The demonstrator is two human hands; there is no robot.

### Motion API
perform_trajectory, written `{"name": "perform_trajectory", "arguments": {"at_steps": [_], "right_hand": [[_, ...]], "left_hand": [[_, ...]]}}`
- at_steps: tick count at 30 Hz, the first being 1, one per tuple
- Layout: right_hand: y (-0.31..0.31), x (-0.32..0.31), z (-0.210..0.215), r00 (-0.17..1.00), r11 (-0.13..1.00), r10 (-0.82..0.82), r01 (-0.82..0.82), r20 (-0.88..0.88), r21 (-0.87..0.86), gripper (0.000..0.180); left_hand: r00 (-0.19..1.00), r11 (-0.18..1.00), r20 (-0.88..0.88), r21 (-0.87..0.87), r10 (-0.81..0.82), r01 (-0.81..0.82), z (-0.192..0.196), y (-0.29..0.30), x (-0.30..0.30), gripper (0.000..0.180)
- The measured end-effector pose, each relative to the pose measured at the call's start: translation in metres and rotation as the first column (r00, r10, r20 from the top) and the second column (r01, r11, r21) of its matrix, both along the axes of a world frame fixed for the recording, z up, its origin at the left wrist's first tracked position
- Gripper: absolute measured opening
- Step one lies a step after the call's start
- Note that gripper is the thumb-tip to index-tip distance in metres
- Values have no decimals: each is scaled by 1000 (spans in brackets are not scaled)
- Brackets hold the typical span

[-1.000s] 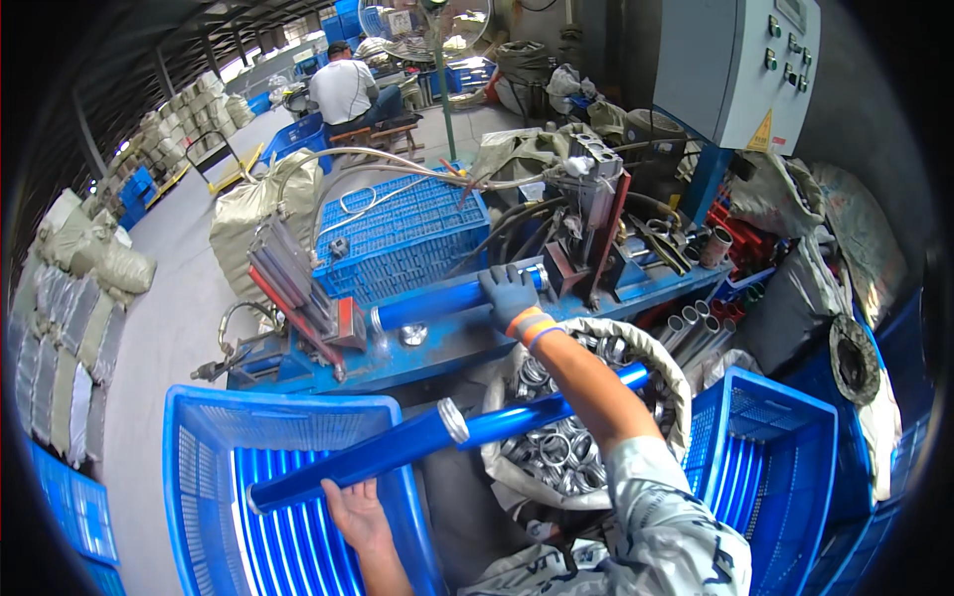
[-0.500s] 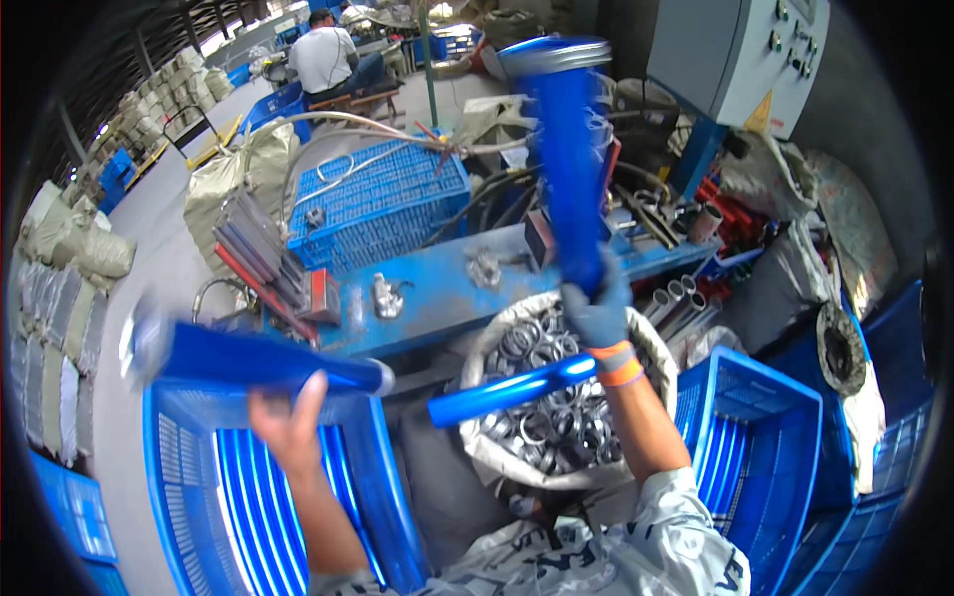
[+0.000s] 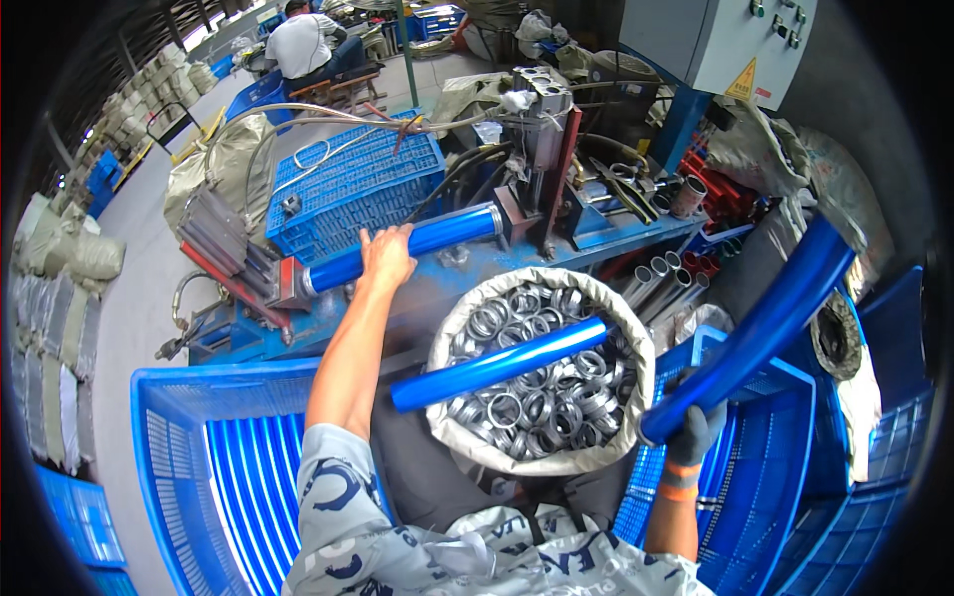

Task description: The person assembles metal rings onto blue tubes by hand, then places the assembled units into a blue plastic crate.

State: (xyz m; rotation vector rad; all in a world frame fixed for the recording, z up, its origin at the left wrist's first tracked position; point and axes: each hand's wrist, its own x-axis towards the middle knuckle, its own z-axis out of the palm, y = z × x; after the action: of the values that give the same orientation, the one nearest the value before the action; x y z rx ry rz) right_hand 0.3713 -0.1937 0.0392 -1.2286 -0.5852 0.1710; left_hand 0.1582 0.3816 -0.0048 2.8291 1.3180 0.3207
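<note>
My bare left hand (image 3: 388,258) is wrapped over a shiny blue metal tube (image 3: 452,230), which lies level between the two end blocks of a bench machine (image 3: 542,129). Silvery rings show at the tube's ends. My right hand (image 3: 693,432), in a grey glove with an orange cuff, grips another blue tube (image 3: 770,316) near its lower end. That tube slants up to the right above the right blue crate (image 3: 795,437). Between my arms a third blue tube (image 3: 507,363) rests across an open white sack (image 3: 442,402) full of metal rings (image 3: 504,409).
Blue tubes fill part of the left crate (image 3: 144,447). Behind the bench (image 3: 427,283) stands an upturned blue crate (image 3: 348,179). Bare metal tubes (image 3: 661,278) lean right of the sack. A grey control box (image 3: 711,50) hangs at upper right. A seated person (image 3: 308,45) is far off.
My left hand has brought its tube from over the left crate up into the machine. My right hand has swung its tube from upright near the machine down and right, over the right crate.
</note>
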Motion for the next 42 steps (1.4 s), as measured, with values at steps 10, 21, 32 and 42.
{"name": "perform_trajectory", "arguments": {"at_steps": [10,21,32,42], "right_hand": [[-31,13,-28,987,994,-73,61,-140,-90,71],[-200,70,-25,871,762,-442,490,214,-422,47],[-431,63,-363,779,222,-587,418,222,-881,105],[-342,141,-443,866,66,-489,159,107,-985,102]], "left_hand": [[989,999,-144,-33,26,-31,-17,21,2,60],[983,991,-137,-24,126,-130,-41,75,-27,78],[911,940,278,-70,-304,334,-35,-108,43,83],[840,803,45,-270,-540,531,-23,-324,24,87]]}}
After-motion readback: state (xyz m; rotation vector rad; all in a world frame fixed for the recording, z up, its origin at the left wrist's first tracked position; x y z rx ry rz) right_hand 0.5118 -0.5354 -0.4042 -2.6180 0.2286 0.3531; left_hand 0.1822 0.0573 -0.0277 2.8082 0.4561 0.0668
